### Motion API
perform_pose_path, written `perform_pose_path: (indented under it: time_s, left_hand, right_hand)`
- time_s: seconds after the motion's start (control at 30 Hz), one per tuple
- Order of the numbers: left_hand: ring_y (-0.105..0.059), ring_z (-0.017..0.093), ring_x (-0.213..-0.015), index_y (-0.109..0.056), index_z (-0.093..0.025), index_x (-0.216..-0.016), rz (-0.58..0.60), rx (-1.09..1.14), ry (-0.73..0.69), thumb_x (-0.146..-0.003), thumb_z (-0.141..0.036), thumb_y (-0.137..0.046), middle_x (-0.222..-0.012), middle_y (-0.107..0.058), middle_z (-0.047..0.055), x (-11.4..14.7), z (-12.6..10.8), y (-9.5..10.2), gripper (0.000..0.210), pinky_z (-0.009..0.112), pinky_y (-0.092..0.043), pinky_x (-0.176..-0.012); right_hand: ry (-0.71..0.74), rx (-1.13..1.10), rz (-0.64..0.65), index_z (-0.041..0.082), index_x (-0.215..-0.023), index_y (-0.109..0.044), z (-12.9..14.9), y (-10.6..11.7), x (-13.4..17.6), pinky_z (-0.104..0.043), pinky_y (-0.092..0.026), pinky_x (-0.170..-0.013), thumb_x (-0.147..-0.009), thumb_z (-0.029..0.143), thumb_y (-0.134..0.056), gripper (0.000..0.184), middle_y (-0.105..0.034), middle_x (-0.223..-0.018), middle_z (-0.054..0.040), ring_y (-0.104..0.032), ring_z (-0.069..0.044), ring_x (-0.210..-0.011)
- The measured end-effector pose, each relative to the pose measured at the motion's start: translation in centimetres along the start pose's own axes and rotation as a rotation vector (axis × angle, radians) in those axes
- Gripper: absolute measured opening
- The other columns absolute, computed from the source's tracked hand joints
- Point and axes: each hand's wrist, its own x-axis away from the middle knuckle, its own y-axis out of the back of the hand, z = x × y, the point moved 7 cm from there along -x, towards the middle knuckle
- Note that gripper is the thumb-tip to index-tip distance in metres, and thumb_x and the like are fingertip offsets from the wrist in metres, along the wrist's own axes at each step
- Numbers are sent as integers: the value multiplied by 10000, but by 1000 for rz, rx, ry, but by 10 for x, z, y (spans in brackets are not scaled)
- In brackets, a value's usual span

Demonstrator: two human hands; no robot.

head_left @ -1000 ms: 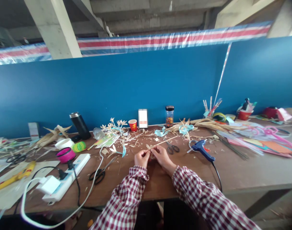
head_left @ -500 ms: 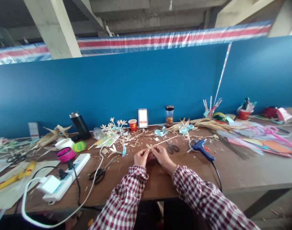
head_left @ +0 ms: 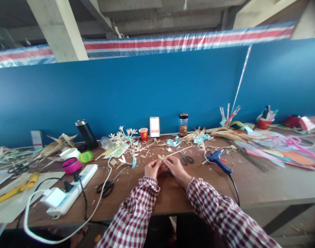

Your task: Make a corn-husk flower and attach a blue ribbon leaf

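Observation:
My left hand (head_left: 153, 168) and my right hand (head_left: 176, 168) meet above the front of the table, fingertips pinched together. Between them is a small pale husk flower (head_left: 161, 157), its petals poking up past the fingers. A thin straw-coloured stem (head_left: 181, 151) slants away to the upper right from the right fingertips. The fingers cover the flower's base. Just beyond my right hand lie small dark scissors (head_left: 186, 159). Left of my left hand, finished-looking pale flowers (head_left: 123, 135) with blue stems rest by black-handled scissors (head_left: 105, 187).
A blue glue gun (head_left: 219, 160) lies to the right, its cord over the edge. At left are a white power strip (head_left: 77, 193), a yellow glue gun (head_left: 23, 186) and a dark bottle (head_left: 87, 134). A red paper cup (head_left: 143, 134) and a jar (head_left: 183, 125) stand behind among husk scraps.
Both hands stay almost in place, still pinching the flower; only slight finger movement shows. The view has shifted very slightly.

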Motion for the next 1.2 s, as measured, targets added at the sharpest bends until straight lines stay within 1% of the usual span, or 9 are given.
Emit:
perform_pose_path:
  time_s: [0.23, 0.43, 0.6, 0.73, 1.0, 1.2]
  left_hand:
    - [-580, 97, -496, -696, -125, -736, -20, -41, -14, -556, -249, -773, -571, -643, 9, -4, 4, 4, 232, 236, -525, -522]
    - [-581, 97, -501, -693, -122, -746, 6, -38, 3, -577, -239, -763, -580, -650, 13, -4, 5, 2, 218, 243, -527, -535]
    - [-579, 97, -496, -686, -124, -715, 23, -48, -13, -576, -254, -759, -573, -646, 10, -3, 4, 1, 205, 238, -520, -529]
    - [-582, 100, -502, -679, -124, -693, 14, -67, 0, -572, -261, -760, -574, -646, 14, -3, 5, 1, 200, 235, -518, -528]
    - [-588, 108, -517, -676, -121, -704, 8, -92, 8, -570, -281, -763, -570, -639, 16, -2, 4, 2, 226, 222, -515, -496]
    - [-585, 108, -515, -675, -128, -696, 9, -100, 14, -580, -279, -758, -558, -630, 12, -3, 5, 3, 208, 224, -515, -491]
  right_hand:
    - [-26, -30, 2, 149, -659, -558, -7, 0, -1, -209, -375, -447, -648, 455, -634, 315, -535, -551, 23, -466, -89, -474]
    - [-29, -40, 7, 151, -670, -555, -13, 0, -3, -219, -401, -464, -650, 451, -636, 312, -558, -571, 10, -501, -106, -502]
    - [-26, -35, -5, 151, -647, -541, -11, 0, -2, -213, -383, -456, -652, 420, -639, 286, -533, -538, 26, -478, -95, -480]
    - [-21, -36, -7, 155, -636, -531, -6, 0, -1, -210, -368, -453, -654, 392, -639, 262, -515, -523, 38, -455, -86, -467]
    - [-30, -91, 32, 163, -672, -534, -6, -3, 0, -218, -386, -471, -655, 377, -643, 241, -521, -545, 39, -467, -94, -490]
    - [-29, -97, 24, 165, -674, -531, -6, -2, -1, -214, -386, -468, -655, 381, -646, 246, -526, -556, 39, -467, -89, -487]
